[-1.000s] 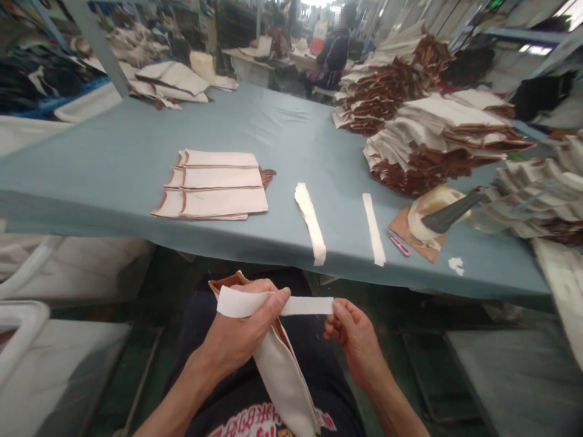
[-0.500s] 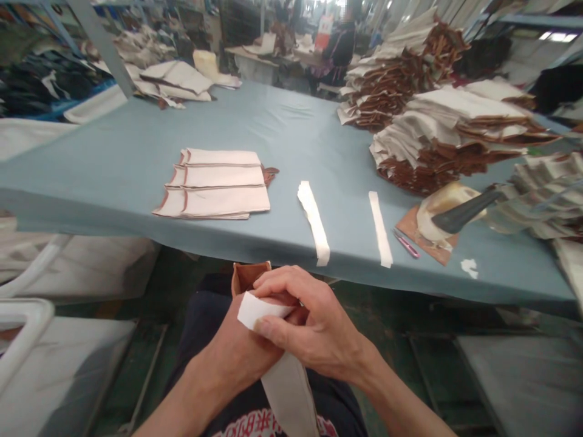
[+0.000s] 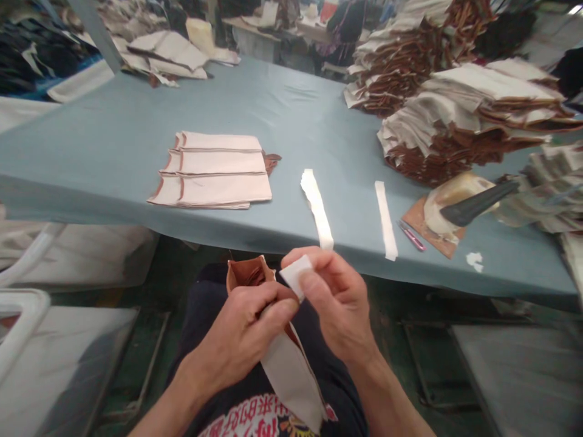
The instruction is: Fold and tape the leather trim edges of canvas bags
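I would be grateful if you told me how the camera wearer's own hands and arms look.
The left hand and right hand wear no gloves, and no ring or watch shows. The forearms are bare, with no sleeves in view. A dark garment below them bears red lettering edged in white.

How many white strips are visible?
3: one strip in the right hand, partly hidden; another strip beside the pink tool; a third strip farther left, perhaps a stack hiding more.

A blue-gray table stretches wide beyond the right hand.
Dark floor shows below, right of that hand; a gray post rises beyond the left hand.
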A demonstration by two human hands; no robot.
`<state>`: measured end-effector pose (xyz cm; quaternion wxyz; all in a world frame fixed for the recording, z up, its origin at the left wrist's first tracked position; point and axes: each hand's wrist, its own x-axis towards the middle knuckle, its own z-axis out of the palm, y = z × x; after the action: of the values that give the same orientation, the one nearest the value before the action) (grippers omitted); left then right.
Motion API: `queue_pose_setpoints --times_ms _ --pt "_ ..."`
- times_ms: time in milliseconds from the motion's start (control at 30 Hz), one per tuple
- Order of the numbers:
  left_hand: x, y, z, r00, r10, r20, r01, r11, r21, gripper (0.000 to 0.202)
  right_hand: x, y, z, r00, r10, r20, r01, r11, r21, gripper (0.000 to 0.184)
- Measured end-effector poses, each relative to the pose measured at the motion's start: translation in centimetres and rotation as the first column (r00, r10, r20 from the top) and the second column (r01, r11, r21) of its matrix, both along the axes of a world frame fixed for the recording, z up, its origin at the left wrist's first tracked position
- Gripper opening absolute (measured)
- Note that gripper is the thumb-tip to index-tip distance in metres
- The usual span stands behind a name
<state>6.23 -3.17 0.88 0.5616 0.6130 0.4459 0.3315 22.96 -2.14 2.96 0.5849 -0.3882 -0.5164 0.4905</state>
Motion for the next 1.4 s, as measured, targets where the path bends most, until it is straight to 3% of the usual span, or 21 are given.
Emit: queue_pose_setpoints --times_ms 67,133,267,333,400,500,567,667,733,867,1000,1133,1233,1400 --pt "-1.1 -0.8 -0.9 0.996 0.044 0.079 -0.035 0.993 -0.115 0.066 0.2 -0.1 -1.5 0.992 -0.097 -0.08 0.088 0.991 -0.105 0.019" --pt "-2.1 -1.3 -1.7 0.99 0.084 0.117 -0.062 0.982 -0.179 0.07 0.0 -0.6 -3.5 0.991 -0.097 -0.098 0.073 0.973 -0.219 0.033" --pt "-2.9 -1.7 -1.8 0.996 0.062 -0.061 -0.07 0.987 -0.144 0.035 -1.7 -2.8 -7.1 0.992 -0.012 -0.127 -0.049 0.884 -0.465 0.052" --pt "-2.9 -1.9 -1.4 0.984 0.102 -0.148 -0.124 0.981 -0.146 0.03 -2.6 -3.9 -8.2 0.989 -0.024 -0.143 -0.057 0.843 -0.535 0.055" --pt "-3.1 -2.4 -1.3 0.97 0.176 -0.17 -0.209 0.956 -0.203 0.039 -3.3 -4.6 -8.7 0.987 -0.035 -0.155 -0.061 0.818 -0.573 0.057" --pt "-4.0 -3.5 -1.8 0.94 0.298 -0.169 -0.339 0.875 -0.346 0.052 -3.8 -5.0 -9.0 0.985 0.021 -0.17 -0.121 0.791 -0.599 0.061" --pt "-4.9 -4.2 -2.3 0.938 0.296 -0.182 -0.346 0.843 -0.413 0.051 -4.2 -5.2 -9.2 0.981 0.081 -0.173 -0.171 0.777 -0.606 0.062" --pt "-6.1 -5.3 -2.8 0.944 0.242 -0.226 -0.316 0.863 -0.395 0.046 -4.7 -5.4 -9.4 0.97 0.174 -0.169 -0.242 0.755 -0.61 0.06" --pt "-6.4 -5.7 -2.7 0.931 0.262 -0.253 -0.336 0.886 -0.32 0.046 -4.7 -5.3 -9.5 0.974 0.197 -0.109 -0.224 0.783 -0.58 0.055" --pt "-6.1 -5.0 -1.2 0.916 0.285 -0.281 -0.33 0.935 -0.129 0.042 -3.3 -4.2 -7.9 0.983 0.126 0.131 -0.061 0.908 -0.414 0.039" --pt "-5.5 -3.2 0.9 0.931 0.259 -0.257 -0.259 0.965 0.036 0.035 -1.2 -3.5 -3.0 0.947 0.125 0.297 -0.031 0.953 -0.302 0.026" --pt "-5.2 -2.1 1.9 0.956 0.222 -0.193 -0.206 0.973 0.1 0.034 -0.9 -3.9 1.6 0.915 0.149 0.374 -0.072 0.975 -0.212 0.022" --pt "-4.9 -1.9 1.9 0.968 0.224 -0.11 -0.212 0.971 0.113 0.04 -1.5 -3.7 2.4 0.879 0.066 0.472 -0.022 0.995 -0.099 0.022" --pt "-4.2 -1.7 0.8 0.96 0.281 -0.007 -0.281 0.96 0.023 0.043 -2.1 -2.8 1.4 0.881 0.019 0.473 0.009 0.998 -0.058 0.023"
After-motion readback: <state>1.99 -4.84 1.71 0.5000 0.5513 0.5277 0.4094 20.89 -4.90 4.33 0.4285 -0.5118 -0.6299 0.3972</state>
